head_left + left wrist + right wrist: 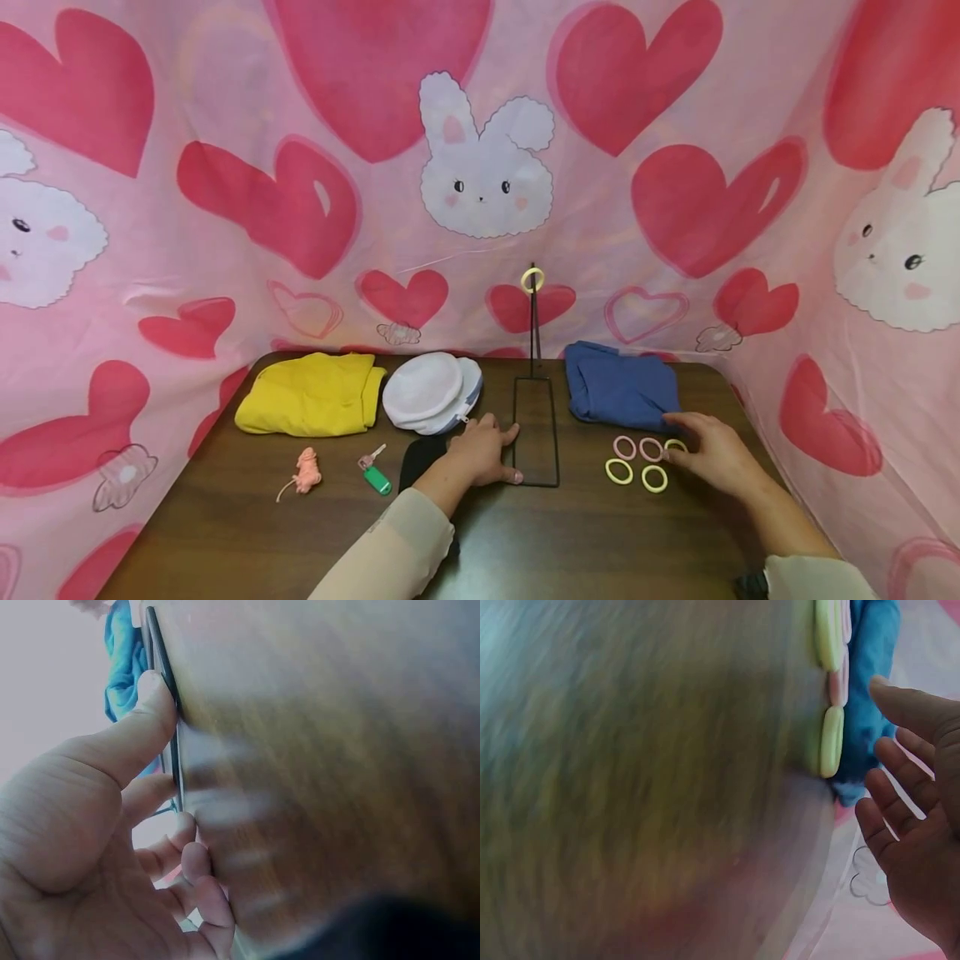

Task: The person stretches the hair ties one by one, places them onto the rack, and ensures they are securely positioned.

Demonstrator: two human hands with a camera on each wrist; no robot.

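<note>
Left hand [483, 450]: fingers flat, pressing the wire stand base [536, 433]; best kept pressed so the post stays upright.
Right hand [712, 454]: relaxed, grasping nothing, hovering by the hair ties [637, 461]; pinch one cleanly.
Hair ties: small pink and yellow rings, clustered on table [600, 542] before the blue cloth [621, 387].
Post top: one yellow ring [532, 280] hangs there.

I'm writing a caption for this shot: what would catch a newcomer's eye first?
The pink cloth backdrop with red hearts and white bunnies surrounds the brown table. At its middle stands a thin black wire stand with a yellow ring on top; the left hand rests on its base. The right hand reaches over pink and yellow rings in front of a folded blue cloth.
</note>
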